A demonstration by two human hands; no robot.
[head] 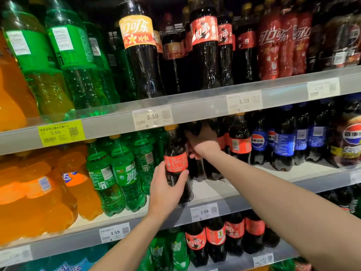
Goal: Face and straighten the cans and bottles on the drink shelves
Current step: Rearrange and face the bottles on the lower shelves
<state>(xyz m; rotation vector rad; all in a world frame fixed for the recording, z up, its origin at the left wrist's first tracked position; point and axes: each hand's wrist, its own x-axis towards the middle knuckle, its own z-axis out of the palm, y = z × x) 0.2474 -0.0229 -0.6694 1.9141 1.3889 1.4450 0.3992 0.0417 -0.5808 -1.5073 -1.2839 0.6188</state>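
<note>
On the middle shelf (pixel 214 192) a cola bottle (pixel 175 153) with a red label and orange cap stands at the front edge, its label's small print turned outward. My left hand (pixel 166 189) grips its lower body, thumb on the right side. My right hand (pixel 203 143) reaches deeper into the shelf and holds a second dark cola bottle (pixel 195 169) by its upper part; its cap is hidden behind the price rail. More cola bottles (pixel 239 141) stand to the right of it.
Green soda bottles (pixel 121 177) and orange soda bottles (pixel 39 192) stand left of my hands, blue-labelled cola bottles (pixel 283 141) to the right. Tall bottles (pixel 140 45) fill the shelf above, small colas (pixel 214 237) the shelf below. Price rails (pixel 152 117) edge each shelf.
</note>
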